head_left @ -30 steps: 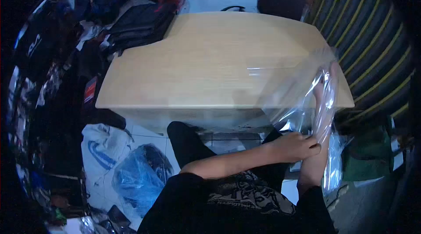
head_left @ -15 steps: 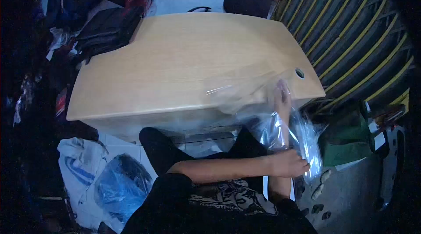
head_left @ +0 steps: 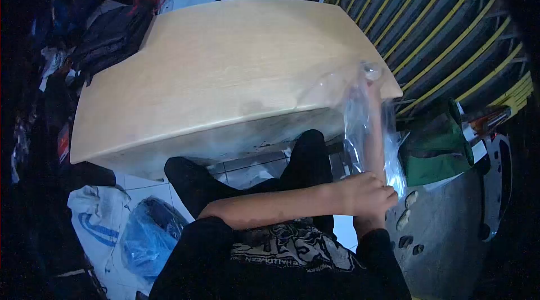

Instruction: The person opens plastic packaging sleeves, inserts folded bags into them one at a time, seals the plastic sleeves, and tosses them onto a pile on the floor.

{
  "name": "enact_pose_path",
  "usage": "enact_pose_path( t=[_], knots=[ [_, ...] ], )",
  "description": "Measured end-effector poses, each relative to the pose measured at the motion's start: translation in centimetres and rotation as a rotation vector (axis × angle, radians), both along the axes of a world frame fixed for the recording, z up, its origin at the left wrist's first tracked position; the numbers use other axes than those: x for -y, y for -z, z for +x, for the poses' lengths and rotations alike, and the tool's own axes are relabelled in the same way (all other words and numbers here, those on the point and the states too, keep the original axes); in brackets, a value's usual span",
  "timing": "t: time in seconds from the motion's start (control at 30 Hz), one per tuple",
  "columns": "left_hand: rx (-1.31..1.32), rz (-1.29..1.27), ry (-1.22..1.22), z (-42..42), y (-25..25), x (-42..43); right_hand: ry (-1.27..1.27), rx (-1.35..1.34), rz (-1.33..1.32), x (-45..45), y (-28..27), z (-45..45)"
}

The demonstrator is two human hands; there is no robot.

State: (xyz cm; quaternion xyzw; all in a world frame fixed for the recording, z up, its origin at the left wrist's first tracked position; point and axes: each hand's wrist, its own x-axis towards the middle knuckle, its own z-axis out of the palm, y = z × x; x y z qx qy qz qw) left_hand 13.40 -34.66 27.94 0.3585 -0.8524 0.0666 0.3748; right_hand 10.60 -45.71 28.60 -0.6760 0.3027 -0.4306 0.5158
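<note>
A clear plastic bag point(head_left: 356, 125) is drawn over my right forearm beside the right end of a wooden desk point(head_left: 225, 64). My left hand point(head_left: 370, 193) reaches across my body, its fingers closed on the bag's near edge around my right arm. Inside the bag, my right hand point(head_left: 371, 75) is at the far end, over the desk's right corner. Its fingers are blurred behind the plastic, so their pose does not show. The round hole in the desktop is not visible behind the hand and bag.
A yellow-ribbed grille point(head_left: 427, 24) stands right of the desk. A dark green bag point(head_left: 436, 151) lies at the right. A blue plastic bag point(head_left: 151, 238) and a white sack point(head_left: 98, 215) sit on the floor at left. A black bag point(head_left: 115, 35) touches the desk's left edge.
My right hand has pushed farther forward inside the plastic bag, toward the desk's right corner. My left hand still grips the bag's edge, slightly higher in view. The view has shifted.
</note>
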Motion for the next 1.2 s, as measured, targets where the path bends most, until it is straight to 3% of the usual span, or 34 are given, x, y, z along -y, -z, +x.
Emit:
enact_pose_path(
  t=[0.1, 0.23, 0.4, 0.5, 0.63, 0.7, 0.73, 0.83, 0.87, 1.1, 1.13, 1.2],
  knots=[
    [-0.018, 0.047, 0.099, -1.5, -0.2, -0.1, 0.039, 0.068, -0.015, 4.7, -2.7, 3.1],
    [-0.043, -0.092, 0.107, -2.0, -1.6, -1.6, 0.074, 0.138, 0.021, 10.9, -5.6, 7.4],
    [0.062, -0.235, -0.075, 0.4, -4.5, -3.3, 0.108, 0.188, 0.063, 14.9, -7.4, 10.5],
    [-0.037, -0.301, -0.253, 2.6, -5.8, -3.5, 0.125, 0.208, 0.09, 15.8, -7.9, 11.7],
    [-0.134, -0.221, -0.768, 5.9, -3.4, -3.9, 0.145, 0.249, 0.118, 16.8, -8.0, 12.4],
    [-0.714, -0.089, -0.631, 7.4, -1.4, -2.2, 0.158, 0.262, 0.132, 17.3, -7.8, 12.9],
    [-0.916, 0.097, -0.521, 7.9, -1.2, -2.2, 0.158, 0.269, 0.137, 17.6, -7.8, 13.1],
    [-0.812, 0.179, -0.321, 7.0, -0.6, -2.0, 0.163, 0.294, 0.155, 17.9, -7.5, 13.7],
    [-0.868, 0.341, -0.159, 6.8, 0.3, -2.0, 0.163, 0.299, 0.163, 18.0, -7.5, 14.1],
    [-0.886, 0.036, -0.447, 7.1, 2.0, -1.1, 0.161, 0.337, 0.197, 18.1, -7.8, 15.9],
    [-0.84, -0.128, -0.496, 7.8, 1.7, -0.6, 0.164, 0.342, 0.202, 18.1, -7.8, 16.0],
    [-0.767, -0.166, -0.537, 9.0, 2.3, -1.5, 0.167, 0.355, 0.21, 17.9, -7.7, 16.2]
  ],
)
